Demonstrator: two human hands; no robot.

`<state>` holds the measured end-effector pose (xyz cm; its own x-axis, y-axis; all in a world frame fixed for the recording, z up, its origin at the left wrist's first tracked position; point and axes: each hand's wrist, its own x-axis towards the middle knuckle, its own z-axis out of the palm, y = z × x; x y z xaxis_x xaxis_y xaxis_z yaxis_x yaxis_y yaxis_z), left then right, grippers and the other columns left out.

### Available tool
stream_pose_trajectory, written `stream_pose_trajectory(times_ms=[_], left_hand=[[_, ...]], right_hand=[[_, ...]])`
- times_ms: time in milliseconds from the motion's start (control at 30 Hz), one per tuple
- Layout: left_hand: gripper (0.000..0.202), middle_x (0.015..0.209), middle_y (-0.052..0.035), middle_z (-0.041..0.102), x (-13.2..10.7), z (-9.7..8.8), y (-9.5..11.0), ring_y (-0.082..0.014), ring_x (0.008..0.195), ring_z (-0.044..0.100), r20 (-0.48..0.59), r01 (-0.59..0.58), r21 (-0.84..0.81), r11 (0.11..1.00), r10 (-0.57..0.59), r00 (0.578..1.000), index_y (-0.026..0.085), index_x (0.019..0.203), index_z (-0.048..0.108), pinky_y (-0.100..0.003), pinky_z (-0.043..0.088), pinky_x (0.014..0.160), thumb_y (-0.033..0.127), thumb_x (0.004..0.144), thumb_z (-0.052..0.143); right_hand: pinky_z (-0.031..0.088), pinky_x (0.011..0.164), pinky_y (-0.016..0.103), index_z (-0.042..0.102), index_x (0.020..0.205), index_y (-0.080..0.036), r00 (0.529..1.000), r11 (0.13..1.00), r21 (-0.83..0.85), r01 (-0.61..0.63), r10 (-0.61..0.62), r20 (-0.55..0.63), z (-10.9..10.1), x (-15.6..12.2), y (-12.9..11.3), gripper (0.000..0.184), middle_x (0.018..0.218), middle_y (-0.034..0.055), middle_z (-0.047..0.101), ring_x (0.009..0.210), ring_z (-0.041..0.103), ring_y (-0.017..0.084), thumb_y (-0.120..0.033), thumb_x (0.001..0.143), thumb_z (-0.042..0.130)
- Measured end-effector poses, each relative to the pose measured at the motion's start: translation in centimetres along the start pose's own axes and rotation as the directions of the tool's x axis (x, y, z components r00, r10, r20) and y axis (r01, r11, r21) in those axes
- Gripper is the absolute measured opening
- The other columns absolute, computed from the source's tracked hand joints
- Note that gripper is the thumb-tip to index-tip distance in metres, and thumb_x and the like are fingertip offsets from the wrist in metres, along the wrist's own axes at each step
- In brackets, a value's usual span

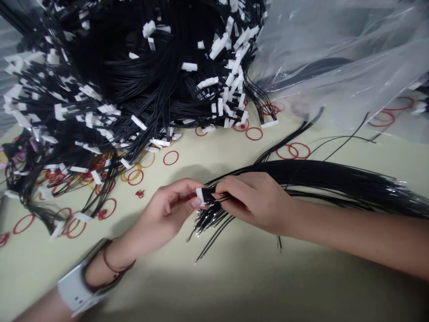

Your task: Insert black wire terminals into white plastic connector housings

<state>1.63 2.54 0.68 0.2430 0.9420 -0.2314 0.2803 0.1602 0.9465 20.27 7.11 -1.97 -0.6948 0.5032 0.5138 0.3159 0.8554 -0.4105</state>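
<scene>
Between the thumb and fingers of my left hand point(170, 210) is a small white connector housing point(200, 196). Short black wires run from its right side to my right hand point(258, 201), whose fingers are pinched round black wires close to the connector. Beneath both hands lies a long bundle of loose black wires point(321, 179), stretching to the right edge. Its metal-tipped ends point(204, 223) fan out just below the connector. My right fingers hide the exact wires they grip.
A large heap of black wire harnesses point(134, 76) with white connectors fills the back left. Red rubber bands point(170, 157) are scattered over the pale table point(234, 277). Clear plastic bags point(335, 53) lie at the back right. Several wires point(284, 141) stick out behind my right hand.
</scene>
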Motion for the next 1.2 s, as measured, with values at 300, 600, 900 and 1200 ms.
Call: stream_pose_trajectory(times_ms=[300, 600, 900, 1200], left_hand=[[0.009, 0.083, -0.0017, 0.064, 0.6, -0.9, -0.3, -0.0125, 0.076, 0.060, -0.110, 0.051, -0.216, 0.975, -0.076, 0.991, 0.018, 0.086, 0.062, -0.026, 0.051, 0.077, 0.018, 0.079, 0.057], [0.010, 0.081, -0.0010, 0.061, 0.7, -0.8, -0.2, -0.0115, 0.074, 0.058, -0.059, 0.026, -0.184, 0.983, -0.037, 0.998, 0.016, 0.088, 0.060, -0.024, 0.051, 0.075, 0.017, 0.079, 0.057], [0.006, 0.076, 0.0008, 0.059, 0.3, -0.8, 0.1, -0.0081, 0.072, 0.058, -0.025, 0.031, -0.031, 0.999, -0.032, 0.999, 0.014, 0.086, 0.058, -0.014, 0.048, 0.068, 0.016, 0.082, 0.054], [0.007, 0.076, 0.0007, 0.061, 0.2, -0.7, 0.2, -0.0079, 0.071, 0.058, -0.023, 0.026, -0.024, 0.999, -0.026, 0.999, 0.014, 0.087, 0.058, -0.013, 0.048, 0.067, 0.015, 0.082, 0.053]], right_hand=[[0.045, 0.066, 0.026, 0.059, 0.091, -0.018, 0.953, 0.984, 0.165, -0.062, 0.108, -0.284, -1.1, 0.0, 0.3, 0.016, 0.089, 0.0064, 0.053, 0.078, 0.051, 0.012, -0.013, 0.083, 0.047], [0.046, 0.061, 0.023, 0.054, 0.107, -0.012, 0.990, 1.000, 0.023, -0.003, 0.006, -0.140, 0.2, -0.5, -0.4, 0.025, 0.081, 0.0061, 0.056, 0.071, 0.052, 0.011, -0.013, 0.087, 0.038], [0.041, 0.054, 0.022, 0.060, 0.075, -0.007, 0.998, 0.998, -0.042, -0.046, 0.044, -0.044, 0.0, -0.1, -0.5, 0.022, 0.066, 0.0056, 0.055, 0.060, 0.048, 0.010, -0.013, 0.084, 0.041], [0.035, 0.050, 0.021, 0.059, 0.074, -0.007, 0.991, 0.994, 0.045, -0.098, 0.101, -0.092, 0.4, -0.3, -0.6, 0.016, 0.065, 0.0029, 0.052, 0.055, 0.043, 0.007, -0.014, 0.081, 0.045]])
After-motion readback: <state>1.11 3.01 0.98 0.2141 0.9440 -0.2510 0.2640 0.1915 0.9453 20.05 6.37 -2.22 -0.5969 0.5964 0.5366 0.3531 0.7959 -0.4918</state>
